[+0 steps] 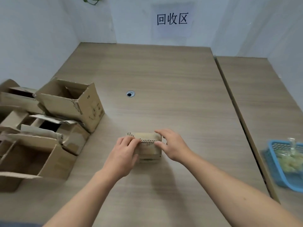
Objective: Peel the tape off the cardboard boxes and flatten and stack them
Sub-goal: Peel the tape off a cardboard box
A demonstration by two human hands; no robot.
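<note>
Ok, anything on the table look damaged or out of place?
The open brown cardboard boxes piled at the left are jumbled: the tilted far box leans on the others, its front corner torn ragged. The small brown cardboard box held by the left hand and right hand sits level. Nothing else stands out.

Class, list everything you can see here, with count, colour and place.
small box: one, brown, desk centre, between the hands
open boxes: several, brown, desk's left
desk: one, light wood, centre
side desk: one, light wood, right
cable hole: one, dark, mid-desk
basket: one, blue, side desk
sign: one, white, back wall
leaves: few, green, top left
left hand: one, gripping small box's left
right hand: one, gripping small box's right end
</note>
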